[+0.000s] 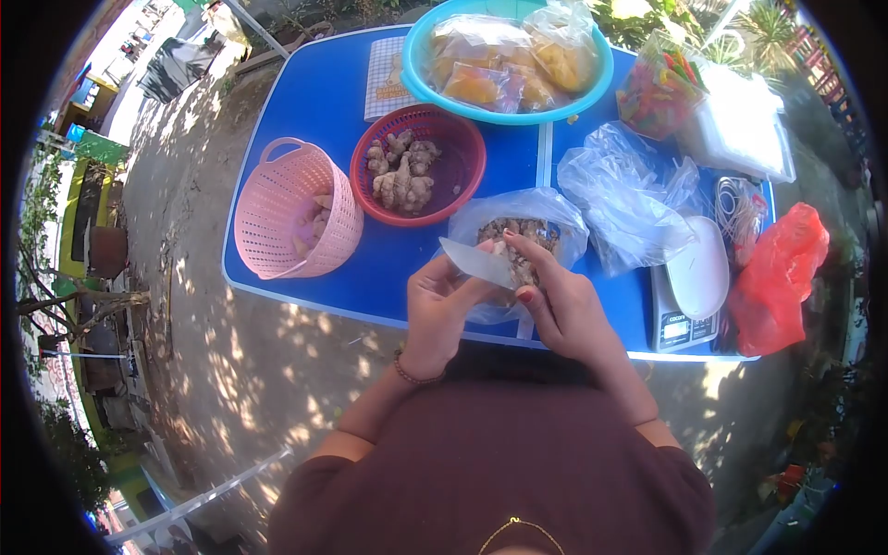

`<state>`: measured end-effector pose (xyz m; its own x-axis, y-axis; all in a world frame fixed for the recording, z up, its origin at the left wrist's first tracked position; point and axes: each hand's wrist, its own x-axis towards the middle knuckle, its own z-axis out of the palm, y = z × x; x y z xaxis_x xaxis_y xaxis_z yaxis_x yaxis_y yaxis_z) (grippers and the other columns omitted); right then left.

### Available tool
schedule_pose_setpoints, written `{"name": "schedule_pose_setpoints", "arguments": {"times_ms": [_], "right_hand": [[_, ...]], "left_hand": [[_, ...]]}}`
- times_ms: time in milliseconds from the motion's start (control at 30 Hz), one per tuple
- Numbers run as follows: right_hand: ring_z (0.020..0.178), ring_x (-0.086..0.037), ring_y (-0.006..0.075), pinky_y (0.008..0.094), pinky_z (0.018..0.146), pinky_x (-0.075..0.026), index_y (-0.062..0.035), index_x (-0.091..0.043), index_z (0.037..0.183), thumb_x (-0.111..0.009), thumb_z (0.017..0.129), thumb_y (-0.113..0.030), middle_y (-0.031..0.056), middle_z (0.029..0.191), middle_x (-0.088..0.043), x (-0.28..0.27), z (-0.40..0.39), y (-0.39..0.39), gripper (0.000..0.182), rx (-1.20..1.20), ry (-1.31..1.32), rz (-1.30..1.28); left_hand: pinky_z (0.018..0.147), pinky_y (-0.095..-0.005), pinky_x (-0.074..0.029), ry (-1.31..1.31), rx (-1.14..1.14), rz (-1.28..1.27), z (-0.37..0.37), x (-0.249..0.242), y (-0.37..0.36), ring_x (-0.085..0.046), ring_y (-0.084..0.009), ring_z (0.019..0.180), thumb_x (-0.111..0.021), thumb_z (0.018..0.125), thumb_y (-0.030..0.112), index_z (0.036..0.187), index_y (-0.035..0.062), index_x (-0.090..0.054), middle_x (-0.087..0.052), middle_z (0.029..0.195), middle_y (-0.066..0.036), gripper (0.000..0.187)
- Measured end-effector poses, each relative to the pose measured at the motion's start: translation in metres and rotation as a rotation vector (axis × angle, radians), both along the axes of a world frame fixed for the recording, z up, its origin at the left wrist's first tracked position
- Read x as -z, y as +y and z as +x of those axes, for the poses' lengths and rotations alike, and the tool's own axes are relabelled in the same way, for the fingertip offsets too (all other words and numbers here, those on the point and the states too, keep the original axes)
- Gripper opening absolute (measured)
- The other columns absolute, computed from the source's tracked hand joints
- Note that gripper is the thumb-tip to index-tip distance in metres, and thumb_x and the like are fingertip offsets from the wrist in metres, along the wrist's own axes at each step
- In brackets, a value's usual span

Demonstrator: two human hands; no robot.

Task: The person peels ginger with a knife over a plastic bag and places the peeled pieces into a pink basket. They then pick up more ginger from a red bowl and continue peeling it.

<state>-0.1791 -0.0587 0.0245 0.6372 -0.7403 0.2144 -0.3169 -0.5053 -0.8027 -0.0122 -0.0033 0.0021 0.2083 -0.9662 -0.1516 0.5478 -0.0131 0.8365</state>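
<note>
My left hand is closed on a knife with a broad pale blade, which points up and to the left. My right hand pinches a small pale piece of ginger against the blade. Both hands are over an open clear plastic bag that holds many brownish peelings. Left of the bag, a red basket holds several knobbly ginger roots. Farther left, a pink basket holds several pale pieces.
A turquoise basin with bagged yellow food stands at the back. To the right lie crumpled clear bags, a kitchen scale, a red plastic bag, white containers and a bag of colourful pieces.
</note>
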Motion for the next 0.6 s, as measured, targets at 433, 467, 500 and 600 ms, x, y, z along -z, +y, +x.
{"name": "schedule_pose_setpoints", "arguments": {"times_ms": [433,467,500,600], "right_hand": [[0.067,-0.063,0.0336,0.0388,0.052,-0.049,-0.0092,-0.045,0.129,-0.052,0.092,-0.025,0.0143,0.097,-0.064,0.012,0.007,0.002,0.041,0.083,0.105,-0.193],[0.068,-0.063,0.0341,0.0391,0.052,-0.049,-0.0083,-0.045,0.128,-0.052,0.092,-0.025,0.0148,0.098,-0.064,0.013,0.007,0.001,0.040,0.090,0.124,-0.211],[0.069,-0.063,0.0346,0.0396,0.053,-0.049,-0.0077,-0.045,0.127,-0.051,0.093,-0.025,0.0153,0.099,-0.063,0.013,0.007,0.000,0.039,0.094,0.106,-0.187],[0.074,-0.064,0.0359,0.0409,0.056,-0.050,-0.0063,-0.044,0.127,-0.050,0.094,-0.026,0.0168,0.104,-0.063,0.012,0.005,-0.003,0.039,0.055,0.024,-0.063]], "left_hand": [[0.080,-0.0257,-0.053,-0.144,0.059,-0.003,-0.002,-0.001,0.007,-0.065,-0.0136,0.089,-0.065,0.083,-0.003,0.106,-0.0062,-0.063,-0.067,0.102,-0.012,0.024],[0.080,-0.0257,-0.053,-0.130,0.083,-0.003,-0.003,-0.003,0.007,-0.065,-0.0137,0.088,-0.065,0.083,-0.003,0.105,-0.0061,-0.063,-0.067,0.102,-0.012,0.023],[0.080,-0.0257,-0.054,-0.117,0.106,-0.004,-0.004,-0.004,0.007,-0.065,-0.0139,0.088,-0.065,0.083,-0.003,0.105,-0.0060,-0.063,-0.067,0.101,-0.011,0.022],[0.079,-0.0260,-0.054,0.092,0.068,0.031,-0.004,-0.004,0.004,-0.066,-0.0145,0.087,-0.065,0.083,-0.003,0.106,-0.0053,-0.063,-0.067,0.100,-0.011,0.024]]}}
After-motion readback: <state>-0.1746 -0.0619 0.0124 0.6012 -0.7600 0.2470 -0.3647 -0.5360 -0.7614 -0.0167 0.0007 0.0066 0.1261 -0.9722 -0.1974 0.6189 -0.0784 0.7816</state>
